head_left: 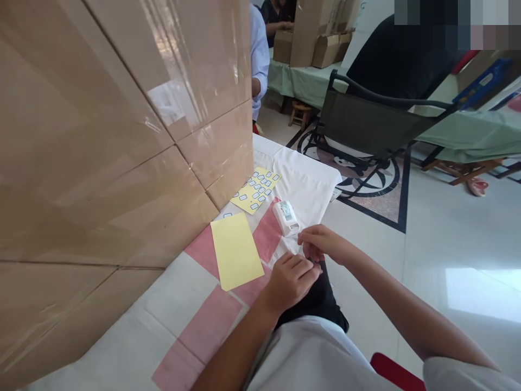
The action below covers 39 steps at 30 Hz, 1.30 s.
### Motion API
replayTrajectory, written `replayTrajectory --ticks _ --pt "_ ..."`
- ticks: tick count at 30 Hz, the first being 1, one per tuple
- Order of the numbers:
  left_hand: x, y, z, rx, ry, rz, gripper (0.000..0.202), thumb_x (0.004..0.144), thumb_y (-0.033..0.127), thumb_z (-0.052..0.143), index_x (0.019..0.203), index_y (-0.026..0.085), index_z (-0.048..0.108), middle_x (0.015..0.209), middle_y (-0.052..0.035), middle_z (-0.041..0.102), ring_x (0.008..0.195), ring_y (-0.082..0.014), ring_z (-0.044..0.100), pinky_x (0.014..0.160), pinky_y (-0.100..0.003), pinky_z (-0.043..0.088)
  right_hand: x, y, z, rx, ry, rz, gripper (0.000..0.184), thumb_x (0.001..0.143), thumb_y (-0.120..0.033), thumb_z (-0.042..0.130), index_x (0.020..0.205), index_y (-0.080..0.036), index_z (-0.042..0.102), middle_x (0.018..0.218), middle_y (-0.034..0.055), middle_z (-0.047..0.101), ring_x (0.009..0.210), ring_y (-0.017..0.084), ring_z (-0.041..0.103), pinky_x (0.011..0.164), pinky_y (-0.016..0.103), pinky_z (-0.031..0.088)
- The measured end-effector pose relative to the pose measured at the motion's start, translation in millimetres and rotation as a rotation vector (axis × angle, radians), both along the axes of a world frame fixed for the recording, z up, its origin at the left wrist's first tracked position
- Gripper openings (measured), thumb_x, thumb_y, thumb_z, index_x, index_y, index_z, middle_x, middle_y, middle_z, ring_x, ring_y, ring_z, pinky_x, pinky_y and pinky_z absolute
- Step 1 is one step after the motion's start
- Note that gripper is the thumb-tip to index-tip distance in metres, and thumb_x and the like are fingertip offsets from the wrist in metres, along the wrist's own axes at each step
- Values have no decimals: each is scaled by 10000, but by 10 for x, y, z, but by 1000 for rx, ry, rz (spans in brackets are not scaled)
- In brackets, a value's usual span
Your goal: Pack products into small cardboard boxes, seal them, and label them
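Note:
My left hand (291,278) is over the table's front edge, its fingers curled together; what they may hold is too small to make out. Close beside it, my right hand (317,241) has thumb and fingers drawn into a pinch, and nothing in it can be named. Just beyond my right hand lies a small white box-shaped item (285,217) with a greenish label on top. A plain yellow sheet (236,252) lies left of my hands. Behind it is another yellow sheet (257,190) with several small blue-edged white pieces on it.
Stacked taped cardboard boxes (122,136) form a wall along the left. The table has a white and pink cloth (195,326). Beyond it stand a dark folding chair (370,119), a green-covered table (301,81) with cartons, and other people.

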<state>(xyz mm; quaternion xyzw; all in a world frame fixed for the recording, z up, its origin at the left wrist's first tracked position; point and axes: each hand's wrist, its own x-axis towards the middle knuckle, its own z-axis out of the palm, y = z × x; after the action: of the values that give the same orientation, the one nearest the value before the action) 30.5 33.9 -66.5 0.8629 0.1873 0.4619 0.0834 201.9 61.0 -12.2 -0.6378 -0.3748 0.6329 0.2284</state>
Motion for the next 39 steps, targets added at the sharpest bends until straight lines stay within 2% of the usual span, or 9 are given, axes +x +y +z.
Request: replayTrajectory --ticks 8,15,18,20,22,24,26,31,39 --pt "9 -48 124 34 35 75 172 843 77 742 984 155 681 768 7 719 748 -145 670 678 -325 455 11 -101 -174 123 71 -110 143 757 -281 604 679 -165 636 534 -4 651 383 74 504 360 182 286" --pt "-300 -19 387 208 -32 144 231 839 114 740 1068 110 709 760 -31 717 685 -164 663 609 -329 433 0 -186 -254 129 175 -179 153 737 -294 568 634 -182 579 468 -18 593 352 73 448 362 195 262" --pt "-338 140 443 180 -75 219 291 839 106 718 1129 126 700 782 -51 694 728 -190 664 647 -335 465 6 -232 -318 131 202 -208 185 760 -324 578 638 -184 569 451 -19 574 347 72 424 370 202 263" --pt "-287 349 367 67 -8 316 406 838 154 739 1236 180 667 892 -72 707 841 -225 684 726 -356 500 13 -267 -368 144 209 -210 233 793 -366 593 648 -186 563 458 -15 579 363 76 436 385 207 284" --pt "-200 603 206 -111 194 347 586 841 296 769 1386 214 570 1208 -146 682 1129 -309 654 899 -434 519 14 -302 -425 164 219 -218 282 831 -412 603 665 -189 556 471 -18 583 381 77 439 405 211 304" --pt "-109 827 9 -257 371 287 824 799 442 803 1502 215 436 1498 -203 502 1385 -389 486 1062 -529 461 7 -332 -489 191 223 -226 308 862 -438 601 685 -191 553 479 -25 581 394 76 435 429 215 329" --pt "-35 962 -172 -354 426 232 948 769 494 815 1551 237 343 1620 -201 342 1495 -404 341 1146 -568 395 -5 -357 -553 217 214 -229 310 887 -442 586 703 -195 551 479 -32 578 403 79 433 447 221 347" --pt "67 973 -406 -467 328 214 1053 746 411 831 1590 253 222 1652 -192 265 1527 -366 298 1193 -540 366 -22 -424 -599 208 140 -205 290 929 -419 530 724 -215 507 461 -50 549 422 96 427 471 236 346" --pt "102 966 -411 -414 236 244 1057 702 388 847 1566 227 259 1562 -190 404 1451 -353 422 1166 -511 412 -23 -506 -382 297 -8 -183 321 936 -358 504 662 -224 402 502 -57 464 484 100 377 499 252 274"
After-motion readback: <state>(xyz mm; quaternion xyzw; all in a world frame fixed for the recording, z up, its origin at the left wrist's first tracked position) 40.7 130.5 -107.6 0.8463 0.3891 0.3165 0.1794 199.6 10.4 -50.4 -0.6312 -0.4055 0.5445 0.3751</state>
